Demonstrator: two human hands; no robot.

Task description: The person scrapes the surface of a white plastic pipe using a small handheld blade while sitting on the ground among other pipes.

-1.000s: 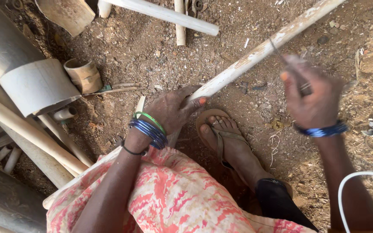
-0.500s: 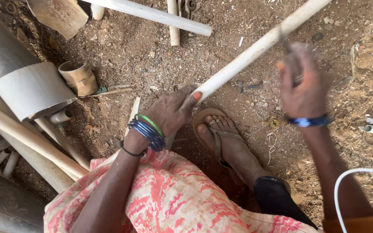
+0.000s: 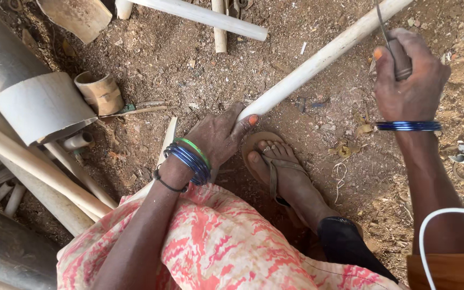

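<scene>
A long pale peeled pole slants from the top right down to the middle of the dirt ground. My left hand, with blue and green bangles on the wrist, grips its lower end beside my sandalled foot. My right hand is raised at the upper right, closed around the wooden handle of a thin-bladed knife. The blade points up and away, next to the pole's upper part. A blue bangle circles that wrist.
Pale poles and a grey sheet-wrapped bundle lie at the left. A short hollow bamboo section stands near them. More peeled sticks cross the top. Shavings litter the dirt. A white cord curves at bottom right.
My right hand with the knife has lifted up and away along the pole toward the top right. My left hand keeps its grip on the pole's lower end.
</scene>
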